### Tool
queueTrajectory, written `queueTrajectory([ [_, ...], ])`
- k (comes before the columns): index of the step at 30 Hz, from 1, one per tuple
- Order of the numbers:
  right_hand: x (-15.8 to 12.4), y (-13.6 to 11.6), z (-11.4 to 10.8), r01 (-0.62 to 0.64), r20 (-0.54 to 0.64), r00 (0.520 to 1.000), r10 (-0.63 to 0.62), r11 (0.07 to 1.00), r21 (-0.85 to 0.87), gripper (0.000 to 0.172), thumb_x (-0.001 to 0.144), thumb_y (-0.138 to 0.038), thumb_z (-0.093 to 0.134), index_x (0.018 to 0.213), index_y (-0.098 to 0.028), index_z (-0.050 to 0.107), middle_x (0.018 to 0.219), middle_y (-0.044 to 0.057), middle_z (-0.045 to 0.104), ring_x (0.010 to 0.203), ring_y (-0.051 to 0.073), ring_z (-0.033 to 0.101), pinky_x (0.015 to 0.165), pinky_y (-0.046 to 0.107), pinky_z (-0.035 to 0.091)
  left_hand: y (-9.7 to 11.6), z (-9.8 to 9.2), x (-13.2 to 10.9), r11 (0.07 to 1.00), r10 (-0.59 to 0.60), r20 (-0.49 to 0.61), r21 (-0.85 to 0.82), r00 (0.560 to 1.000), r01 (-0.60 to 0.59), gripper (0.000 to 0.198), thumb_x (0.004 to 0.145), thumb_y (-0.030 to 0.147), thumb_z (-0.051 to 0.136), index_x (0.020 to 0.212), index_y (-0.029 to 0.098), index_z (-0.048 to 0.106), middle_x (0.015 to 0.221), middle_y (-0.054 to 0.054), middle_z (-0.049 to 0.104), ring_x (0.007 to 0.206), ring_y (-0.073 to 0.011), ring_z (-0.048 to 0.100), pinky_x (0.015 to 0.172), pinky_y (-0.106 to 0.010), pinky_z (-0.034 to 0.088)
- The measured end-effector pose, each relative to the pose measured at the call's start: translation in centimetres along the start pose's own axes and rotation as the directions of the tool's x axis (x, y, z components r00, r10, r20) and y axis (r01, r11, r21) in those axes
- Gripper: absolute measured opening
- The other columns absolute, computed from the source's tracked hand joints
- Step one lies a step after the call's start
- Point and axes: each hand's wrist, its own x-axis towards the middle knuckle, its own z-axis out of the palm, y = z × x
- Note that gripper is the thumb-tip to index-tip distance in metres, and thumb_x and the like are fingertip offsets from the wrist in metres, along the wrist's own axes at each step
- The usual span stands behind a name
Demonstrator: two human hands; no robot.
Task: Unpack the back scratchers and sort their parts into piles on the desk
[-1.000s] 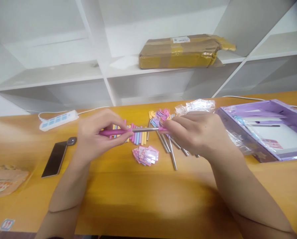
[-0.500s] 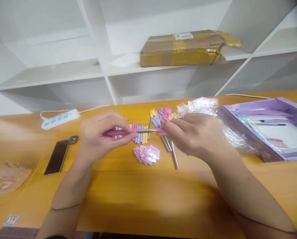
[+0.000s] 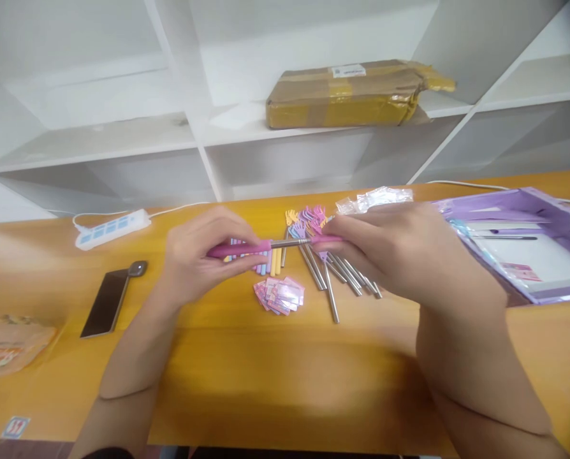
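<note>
A pink telescopic back scratcher (image 3: 289, 243) is held level between my two hands above the table. My left hand (image 3: 201, 255) is closed around its pink handle, thumb and fingers pinching near the metal rod. At the other end, the fingers of my right hand (image 3: 390, 255) grip the pink head piece, whose tip is hidden by the hand. Beneath lie several metal rods (image 3: 331, 293) with coloured claw heads (image 3: 308, 220). Pastel handle tubes (image 3: 276, 261) sit in a row, partly behind my left hand. A small pile of pink cards (image 3: 279, 295) lies closer to me.
Clear plastic bags (image 3: 378, 199) and a purple box (image 3: 519, 290) lie to the right. On the left are a phone (image 3: 106, 303), a dark mouse-like object (image 3: 138, 268) and a white power strip (image 3: 113, 229). A taped carton (image 3: 342, 95) rests on the shelf behind.
My right hand has shifted right and slightly up, showing more of the pink head piece and the rods below. My left hand, still on the handle, has moved slightly right.
</note>
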Motion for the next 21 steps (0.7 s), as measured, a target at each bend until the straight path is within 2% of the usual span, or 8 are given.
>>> queueTrajectory([
  [2,0.1,-0.2,-0.3,-0.065,0.071,0.995,0.063,0.998,0.024,0.046,0.119,-0.046,0.041,0.086,-0.020,0.059,0.058,-0.003,0.048,0.049,0.012,0.033,0.056,0.033,0.018,0.0,-0.4,0.0,0.995,0.054,0.049,0.076,0.997,-0.058,0.012,0.098,0.039,0.081,0.103,0.029,0.077,0.091,-0.001,0.081,0.079,-0.0181,0.074,0.068,-0.034,0.058],
  [4,0.3,-0.7,0.1,-0.080,0.121,0.990,0.077,0.997,0.023,0.046,0.120,-0.044,0.038,0.087,-0.020,0.058,0.059,-0.002,0.049,0.049,0.012,0.032,0.057,0.033,0.017,0.0,-0.9,-0.2,0.974,0.060,0.113,0.213,0.992,-0.083,0.008,0.102,0.034,0.077,0.108,0.028,0.077,0.092,-0.002,0.081,0.079,-0.0184,0.073,0.070,-0.033,0.056],
  [6,0.6,-1.0,0.8,-0.071,0.120,0.990,0.070,0.997,-0.001,0.044,0.119,-0.042,0.040,0.086,-0.019,0.058,0.062,-0.001,0.053,0.051,0.012,0.033,0.058,0.033,0.016,0.1,-1.2,-0.4,0.940,0.028,0.165,0.332,0.986,-0.083,0.011,0.105,0.032,0.072,0.112,0.027,0.077,0.095,-0.004,0.081,0.083,-0.0206,0.074,0.072,-0.035,0.054],
  [9,0.9,-0.9,2.1,-0.074,0.105,0.992,0.077,0.997,-0.027,0.041,0.118,-0.039,0.044,0.088,-0.018,0.062,0.068,0.002,0.060,0.055,0.013,0.037,0.060,0.033,0.017,-0.1,-1.2,-0.6,0.925,0.011,0.202,0.371,0.979,-0.087,0.014,0.107,0.029,0.067,0.116,0.025,0.077,0.099,-0.007,0.080,0.087,-0.0223,0.073,0.073,-0.034,0.053],
  [14,1.1,0.1,3.5,-0.143,0.127,0.982,0.139,0.989,0.024,0.035,0.117,-0.037,0.046,0.104,-0.019,0.073,0.079,0.005,0.070,0.062,0.015,0.050,0.062,0.032,0.025,-1.5,-0.8,-0.5,0.921,0.012,0.193,0.380,0.981,-0.086,0.014,0.109,0.029,0.064,0.112,0.027,0.078,0.099,-0.004,0.080,0.083,-0.0188,0.073,0.070,-0.031,0.051],
  [18,1.0,1.1,4.3,-0.217,0.148,0.967,0.209,0.975,0.042,0.033,0.115,-0.037,0.048,0.115,-0.022,0.078,0.083,0.007,0.075,0.069,0.019,0.059,0.065,0.033,0.032,-2.9,-0.3,-0.2,0.872,0.057,0.173,0.471,0.983,-0.134,0.020,0.112,0.028,0.057,0.111,0.026,0.077,0.100,-0.002,0.081,0.085,-0.0179,0.074,0.068,-0.029,0.050],
  [21,0.9,2.6,5.0,-0.265,0.148,0.956,0.253,0.962,0.066,0.030,0.113,-0.034,0.051,0.124,-0.025,0.078,0.097,0.008,0.081,0.078,0.021,0.065,0.068,0.033,0.036,-4.3,-0.2,0.1,0.823,0.096,0.151,0.544,0.984,-0.164,0.023,0.113,0.033,0.057,0.108,0.025,0.077,0.094,-0.002,0.080,0.080,-0.0182,0.071,0.067,-0.031,0.048],
])
